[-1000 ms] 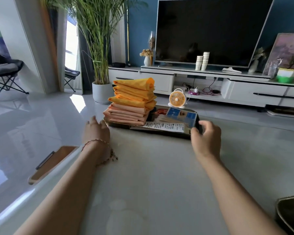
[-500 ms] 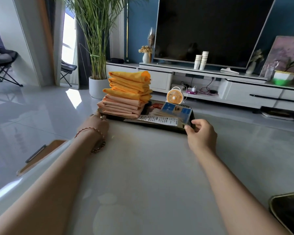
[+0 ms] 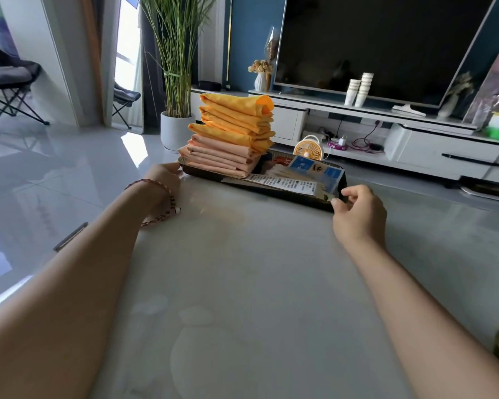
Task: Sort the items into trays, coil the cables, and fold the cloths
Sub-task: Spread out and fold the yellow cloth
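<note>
Orange folded cloths point(image 3: 234, 130), dark tray point(image 3: 296, 196)

The left forearm point(image 3: 98, 254) and right forearm point(image 3: 404, 286) were bare to the frame edge; the left wrist carried one thin braided reddish cord bracelet point(image 3: 172, 198) with a loose hanging loop.

A glossy white tiled floor point(image 3: 69, 174) is lit by daylight from a tall window point(image 3: 127, 50) at L. A large dark TV point(image 3: 372, 44) is set against a blue wall point(image 3: 251, 33), above a low white cabinet point(image 3: 444, 152) w/ paper cups point(image 3: 357, 89) & a vase point(image 3: 261, 80). A potted plant point(image 3: 175, 131) & a folding chair point(image 3: 6, 82) are seen nr the window.
</note>
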### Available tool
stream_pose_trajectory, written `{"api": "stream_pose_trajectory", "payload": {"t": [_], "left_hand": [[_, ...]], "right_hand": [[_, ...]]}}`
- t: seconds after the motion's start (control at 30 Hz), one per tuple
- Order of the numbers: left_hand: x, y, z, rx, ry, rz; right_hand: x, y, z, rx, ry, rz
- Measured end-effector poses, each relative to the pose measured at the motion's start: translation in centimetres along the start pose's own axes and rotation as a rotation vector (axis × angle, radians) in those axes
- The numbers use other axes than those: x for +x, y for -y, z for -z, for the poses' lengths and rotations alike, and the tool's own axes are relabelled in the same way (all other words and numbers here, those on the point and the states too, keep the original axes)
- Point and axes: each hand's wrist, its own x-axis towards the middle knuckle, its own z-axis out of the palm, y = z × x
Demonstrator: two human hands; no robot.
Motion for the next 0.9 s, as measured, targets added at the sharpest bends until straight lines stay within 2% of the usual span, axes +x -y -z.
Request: {"api": "stream_pose_trajectory", "payload": {"t": [0.27, 0.33, 0.43, 0.5, 0.6, 0.7, 0.83, 0.9], "left_hand": [[0.0, 0.4, 0.4, -0.010, -0.017, -0.005], [0.1, 0.3, 0.0, 0.165, -0.001, 0.002], [-0.7, 0.0, -1.0, 0.552, 0.036, -0.001], [-1.6, 0.1, -0.9, 0.704, 0.077, -0.019], [-3.6, 0.2, -0.4, 0.894, 0.227, -0.073], [-7.0, -0.6, 0.1, 0.956, 0.312, -0.064], [-14.9, -1.2, 0.3, 0.961, 0.311, -0.095], [-18.4, -1.3, 0.7, 0.969, 0.316, -0.061]], "right_hand": [[-0.7, 0.4, 0.4, -0.051, 0.044, -0.018], [-1.1, 0.5, 0.2, -0.121, 0.084, 0.019], [-2.0, 1.2, -0.4, -0.219, 0.130, 0.105], [-3.1, 1.6, -0.5, -0.281, 0.160, 0.160], [-5.2, 1.6, 0.7, -0.334, 0.254, 0.128], [-7.4, 1.3, 2.9, -0.335, 0.295, 0.077], [-11.1, 1.3, 6.4, -0.363, 0.332, 0.136], [-12.9, 1.7, 7.7, -0.390, 0.408, 0.154]]}}
